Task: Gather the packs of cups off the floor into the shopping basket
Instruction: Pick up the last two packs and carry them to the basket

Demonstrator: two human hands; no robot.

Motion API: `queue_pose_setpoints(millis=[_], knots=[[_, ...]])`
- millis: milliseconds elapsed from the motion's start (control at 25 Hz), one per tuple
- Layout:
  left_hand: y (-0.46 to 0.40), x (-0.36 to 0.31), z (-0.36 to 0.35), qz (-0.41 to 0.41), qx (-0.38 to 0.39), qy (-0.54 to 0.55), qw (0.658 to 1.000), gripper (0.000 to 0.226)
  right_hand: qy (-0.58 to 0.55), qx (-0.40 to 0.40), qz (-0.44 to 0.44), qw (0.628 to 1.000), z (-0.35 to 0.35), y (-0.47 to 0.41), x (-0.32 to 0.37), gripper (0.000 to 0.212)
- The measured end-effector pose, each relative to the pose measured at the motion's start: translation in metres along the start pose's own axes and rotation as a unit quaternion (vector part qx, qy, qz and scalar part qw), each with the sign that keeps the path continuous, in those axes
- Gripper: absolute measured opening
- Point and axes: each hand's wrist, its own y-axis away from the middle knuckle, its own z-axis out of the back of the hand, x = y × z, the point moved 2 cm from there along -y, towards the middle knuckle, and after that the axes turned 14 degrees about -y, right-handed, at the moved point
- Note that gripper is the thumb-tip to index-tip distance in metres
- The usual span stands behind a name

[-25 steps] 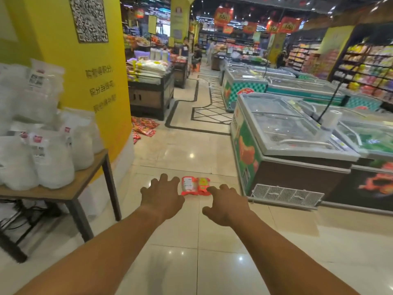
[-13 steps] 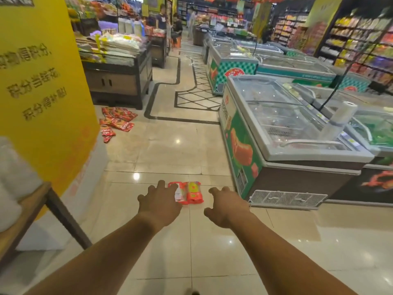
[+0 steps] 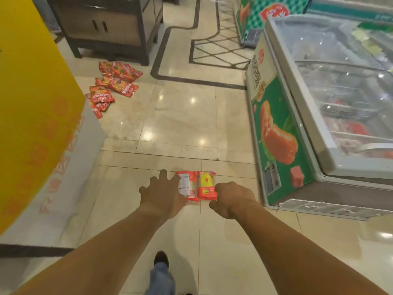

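Two red packs lie side by side on the tiled floor: one with a white label (image 3: 188, 185) and one with a yellow print (image 3: 206, 186). My left hand (image 3: 162, 192) hovers at the left of them, fingers spread, overlapping the labelled pack's edge. On the other side my right hand (image 3: 232, 199) is loosely curled, holding nothing. A heap of several more red packs (image 3: 114, 81) lies farther off at the left, by the yellow pillar. No shopping basket is in view.
A yellow pillar (image 3: 36, 116) with a white base stands at the left. A chest freezer (image 3: 308, 116) with a green side runs along the right. A dark display stand (image 3: 110, 28) is at the back left. My foot (image 3: 161, 259) shows below.
The camera has tilted down and come closer to the two packs. Both hands have stretched nearer to them; the left now reaches the labelled pack's edge.
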Motion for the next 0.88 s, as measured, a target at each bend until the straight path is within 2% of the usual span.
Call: queue_pose_setpoints(millis=[120,240,440,520,560,640,720,760,880], knots=[[-0.107,-0.011,-0.044,-0.011,0.01,-0.015,1.0,0.054,-0.012,0.016,-0.011,1.0,-0.011,-0.113,-0.01,0.039],[-0.223,-0.03,-0.124,-0.014,0.016,-0.018,1.0,0.05,-0.002,0.016,-0.02,1.0,-0.053,-0.244,-0.036,0.039],[-0.384,-0.066,-0.306,0.004,0.032,-0.022,0.999,0.051,0.019,0.031,-0.046,0.998,-0.176,-0.436,-0.097,0.032],[-0.456,-0.09,-0.407,0.023,0.039,0.002,0.999,0.053,0.014,0.007,-0.063,0.998,-0.253,-0.531,-0.133,0.034],[-0.467,-0.092,-0.409,0.013,0.042,0.005,0.999,0.056,0.007,-0.005,-0.061,0.998,-0.254,-0.543,-0.138,0.038],[-0.515,-0.111,-0.487,0.014,0.044,0.0,0.999,0.061,-0.004,-0.043,-0.061,0.997,-0.316,-0.613,-0.169,0.045],[-0.539,-0.115,-0.514,0.003,0.045,0.007,0.999,0.062,-0.016,-0.07,-0.061,0.996,-0.331,-0.646,-0.185,0.048],[-0.555,-0.12,-0.545,0.014,0.051,0.005,0.999,0.062,-0.025,-0.075,-0.064,0.995,-0.355,-0.671,-0.197,0.049],[-0.576,-0.123,-0.575,0.037,0.068,0.031,0.996,0.066,-0.057,-0.063,-0.075,0.994,-0.38,-0.703,-0.209,0.062]])
